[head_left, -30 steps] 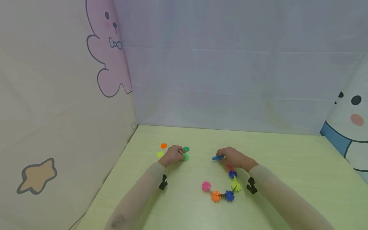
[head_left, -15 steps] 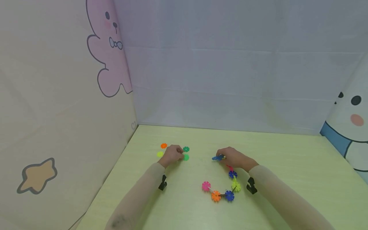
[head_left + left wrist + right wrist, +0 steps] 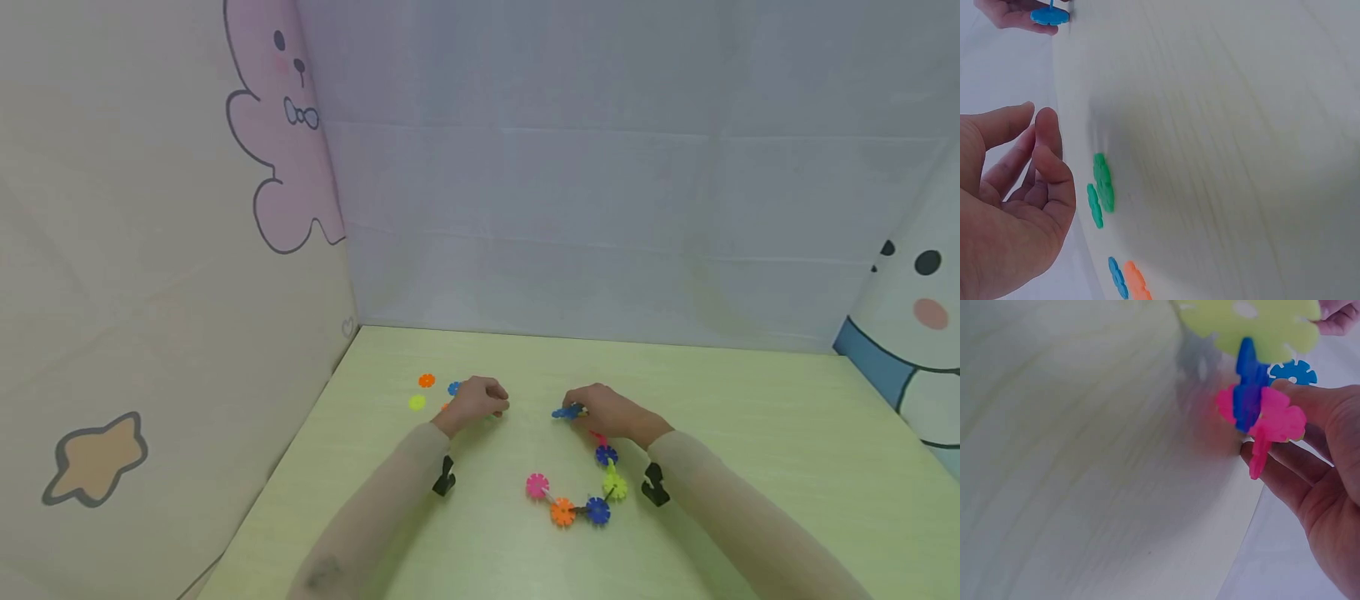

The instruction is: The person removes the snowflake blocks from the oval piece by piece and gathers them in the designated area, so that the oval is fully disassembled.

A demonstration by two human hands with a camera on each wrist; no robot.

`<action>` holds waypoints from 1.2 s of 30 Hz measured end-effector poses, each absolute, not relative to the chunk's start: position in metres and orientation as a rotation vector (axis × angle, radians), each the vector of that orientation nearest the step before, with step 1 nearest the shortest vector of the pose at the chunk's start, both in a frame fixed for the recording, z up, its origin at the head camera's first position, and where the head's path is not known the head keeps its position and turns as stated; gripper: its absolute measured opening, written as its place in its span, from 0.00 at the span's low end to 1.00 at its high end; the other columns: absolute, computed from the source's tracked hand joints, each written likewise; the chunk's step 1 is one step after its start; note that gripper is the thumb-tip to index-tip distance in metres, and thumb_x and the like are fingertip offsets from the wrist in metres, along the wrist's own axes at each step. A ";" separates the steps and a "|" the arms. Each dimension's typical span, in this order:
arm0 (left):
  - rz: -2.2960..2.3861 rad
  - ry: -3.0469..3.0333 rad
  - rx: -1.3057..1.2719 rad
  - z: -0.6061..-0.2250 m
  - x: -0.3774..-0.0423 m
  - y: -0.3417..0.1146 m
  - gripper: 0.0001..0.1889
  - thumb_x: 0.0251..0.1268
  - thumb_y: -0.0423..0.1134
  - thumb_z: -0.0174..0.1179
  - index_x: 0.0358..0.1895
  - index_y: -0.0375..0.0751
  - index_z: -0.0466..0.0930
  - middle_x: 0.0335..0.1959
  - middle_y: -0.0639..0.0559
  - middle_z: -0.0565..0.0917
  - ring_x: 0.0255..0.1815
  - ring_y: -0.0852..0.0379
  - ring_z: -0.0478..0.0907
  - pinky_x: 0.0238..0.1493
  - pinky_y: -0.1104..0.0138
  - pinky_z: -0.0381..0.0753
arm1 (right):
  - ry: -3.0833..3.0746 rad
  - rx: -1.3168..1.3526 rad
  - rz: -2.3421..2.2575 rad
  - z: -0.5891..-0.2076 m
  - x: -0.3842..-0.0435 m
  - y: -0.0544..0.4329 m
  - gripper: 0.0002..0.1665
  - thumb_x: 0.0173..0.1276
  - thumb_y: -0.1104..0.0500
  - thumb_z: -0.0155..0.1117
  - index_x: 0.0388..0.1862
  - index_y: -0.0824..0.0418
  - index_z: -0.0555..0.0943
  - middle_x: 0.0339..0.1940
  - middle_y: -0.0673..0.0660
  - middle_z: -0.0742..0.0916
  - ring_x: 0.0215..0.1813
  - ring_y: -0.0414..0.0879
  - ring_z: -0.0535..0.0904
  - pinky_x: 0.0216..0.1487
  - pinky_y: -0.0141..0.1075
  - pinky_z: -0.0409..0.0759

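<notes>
My left hand [image 3: 474, 401] hovers over the table with loosely curled fingers and holds nothing. Below it, in the left wrist view, two green snowflake discs [image 3: 1104, 184] lie flat; the head view mostly hides them behind the hand. My right hand [image 3: 607, 411] pinches the far end of a chain of interlocked snowflake discs, near a blue disc [image 3: 567, 412]. In the right wrist view a pink disc [image 3: 1282, 419] sits by the fingers, joined to a dark blue disc [image 3: 1249, 387]. The chain curves toward me through a yellow disc [image 3: 615, 487] and an orange disc [image 3: 562, 512] to a pink disc [image 3: 537, 486].
Loose discs lie left of my left hand: an orange disc [image 3: 427, 381], a yellow disc [image 3: 417, 402], a blue disc [image 3: 454, 388] and a partly hidden orange one. The pale table [image 3: 720, 408] meets a curtain [image 3: 600, 208] behind and a printed cloth [image 3: 187, 333] at left.
My left hand has moved right, from beside the green discs to above them, leaving them on the table. A blue and an orange disc came into view behind it. My right hand stays in place.
</notes>
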State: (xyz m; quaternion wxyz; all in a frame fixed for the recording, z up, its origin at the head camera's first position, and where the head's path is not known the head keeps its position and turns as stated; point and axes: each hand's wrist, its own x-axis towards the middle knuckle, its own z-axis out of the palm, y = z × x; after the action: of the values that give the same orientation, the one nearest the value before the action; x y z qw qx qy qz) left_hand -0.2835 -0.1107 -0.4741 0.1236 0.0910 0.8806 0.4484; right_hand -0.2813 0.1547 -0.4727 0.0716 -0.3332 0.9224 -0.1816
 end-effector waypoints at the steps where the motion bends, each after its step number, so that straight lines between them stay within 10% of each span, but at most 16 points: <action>1: 1.298 2.566 0.273 -0.474 -0.283 -0.108 0.06 0.61 0.36 0.62 0.39 0.38 0.82 0.33 0.51 0.83 0.32 0.57 0.81 0.37 0.65 0.78 | 2.773 -1.004 -0.543 -0.473 -0.282 0.155 0.11 0.62 0.64 0.66 0.44 0.58 0.81 0.43 0.52 0.84 0.47 0.48 0.80 0.50 0.44 0.77; 36: 1.289 2.556 0.397 -0.484 -0.274 -0.041 0.06 0.56 0.34 0.67 0.36 0.41 0.81 0.31 0.55 0.81 0.29 0.60 0.74 0.29 0.70 0.74 | 2.771 -1.124 -0.583 -0.470 -0.278 0.156 0.08 0.62 0.65 0.66 0.40 0.58 0.81 0.38 0.50 0.85 0.41 0.45 0.80 0.45 0.42 0.78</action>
State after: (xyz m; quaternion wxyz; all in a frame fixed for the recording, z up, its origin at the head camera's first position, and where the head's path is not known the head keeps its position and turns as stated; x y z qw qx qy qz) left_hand -0.2740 -0.0408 -0.4841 0.1256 0.1365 0.8774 0.4425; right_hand -0.2782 0.1558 -0.4695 0.0475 -0.3686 0.9085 -0.1911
